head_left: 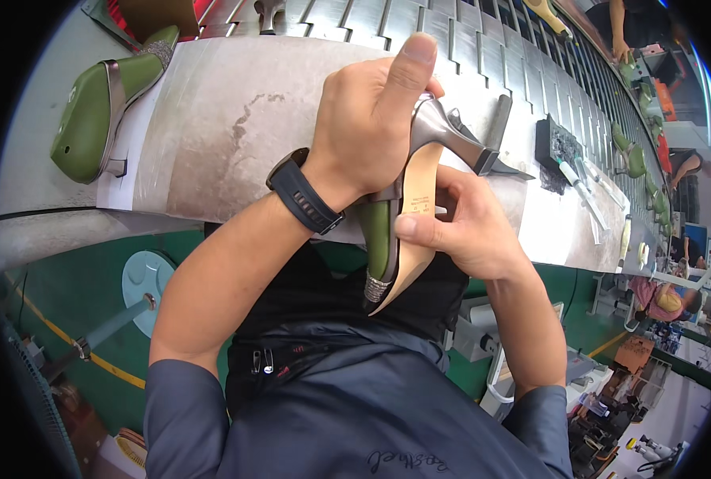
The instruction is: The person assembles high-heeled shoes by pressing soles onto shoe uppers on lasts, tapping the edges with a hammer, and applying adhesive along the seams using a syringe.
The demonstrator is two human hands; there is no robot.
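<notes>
A dark metallic shoe upper sits on a green shoe last, its pointed, glittery toe aimed down toward my body. My left hand is wrapped round the shoe near its back, thumb sticking up. Past that thumb, the shiny grey heel juts to the right. My right hand pinches the tan outsole, thumb on its printed face and fingers hidden behind. Toward the toe, the outsole stands slightly apart from the upper. Behind the heel lies a dark grey tool, partly hidden.
Another shoe on a green last rests at the worktable's left end. Right of my hands are a black block and slim white tools. A slatted metal conveyor runs behind the worktable. A co-worker's hand shows far right.
</notes>
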